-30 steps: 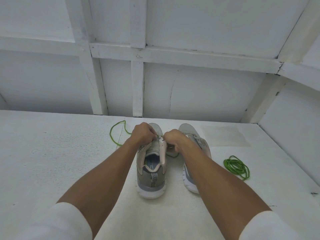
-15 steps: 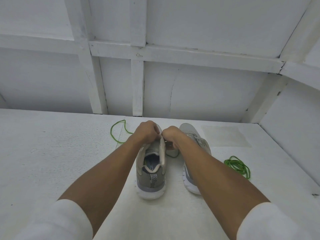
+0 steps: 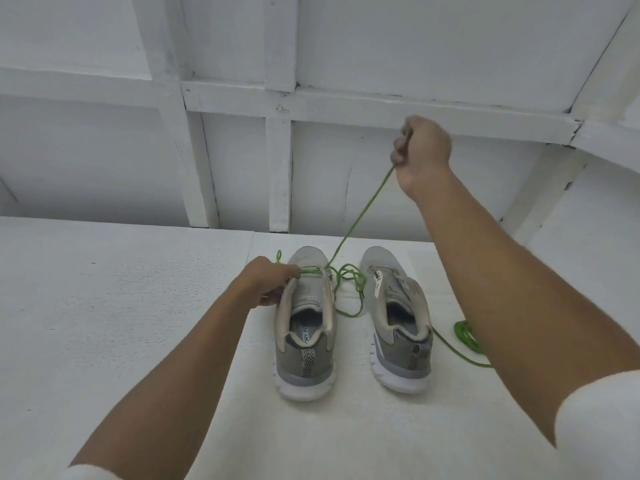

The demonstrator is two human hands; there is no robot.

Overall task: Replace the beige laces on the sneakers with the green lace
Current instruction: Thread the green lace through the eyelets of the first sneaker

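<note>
Two sneakers stand side by side on the white worktop [image 3: 121, 323], heels toward the camera.

Right hand [image 3: 420, 150]: raised high above the toes, fingers curled into a fist round the green lace [image 3: 363, 209]. The lace runs taut from this fist down to the lowest eyelets of the left sneaker [image 3: 304, 341]. Judgement: the high pull draws the lace's length through an eyelet in one stroke.

Left hand [image 3: 266, 285]: fingers curled on the left edge of that sneaker's upper, fingertips at the short green bar crossing the eyelet row. Probably braces the shoe so the pull does not lift or drag it. Cannot tell whether it also pins the lace.

Slack loops [image 3: 356, 289] of the same lace lie between the sneakers, not yet drawn through.

Right sneaker [image 3: 401, 327]: no green in it; whether any beige lace remains is too unclear to call.

A coiled green bundle [image 3: 465, 336] lies just right of it, partly hidden by the right forearm, likely held in reserve for that shoe.

Stage: early lacing of the left sneaker, bottom row only.
</note>
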